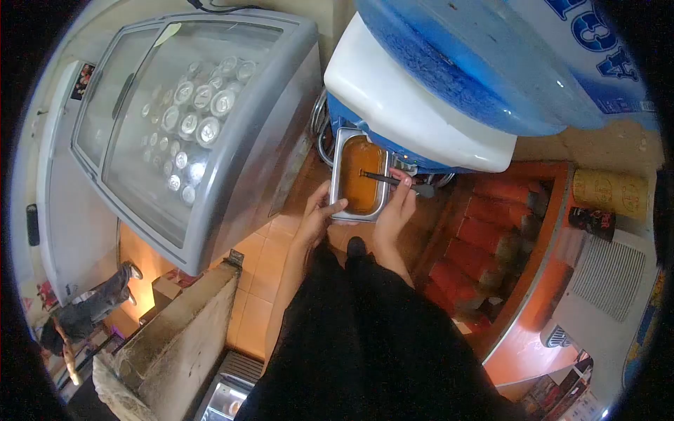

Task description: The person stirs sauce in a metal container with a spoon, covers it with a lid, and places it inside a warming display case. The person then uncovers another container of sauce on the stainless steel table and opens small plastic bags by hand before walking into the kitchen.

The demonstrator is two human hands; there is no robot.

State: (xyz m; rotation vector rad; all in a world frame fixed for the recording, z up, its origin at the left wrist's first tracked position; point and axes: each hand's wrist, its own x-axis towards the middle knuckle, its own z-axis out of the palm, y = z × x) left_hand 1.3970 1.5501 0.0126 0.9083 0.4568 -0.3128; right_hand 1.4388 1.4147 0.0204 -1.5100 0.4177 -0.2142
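A rectangular metal container (339, 184) with orange-brown liquid in it is at the centre, just below a white and blue water dispenser (414, 105). My left hand (319, 214) grips the container's lower left side, its thumb on the rim. On the right side, my right hand (399, 203) has its fingers closed on a dark-handled utensil (382, 179), which lies across the container with its tip at the liquid. The right fingers are also close to the container's right rim. How deep the tip reaches cannot be seen.
A glass-topped freezer (239, 161) with cans stands at the left. Red crates of bottles (477, 238) are at the right. A blue water bottle (484, 70) tops the dispenser. Another person (91, 312) is at the far lower left, beyond a worn wooden partition (189, 344).
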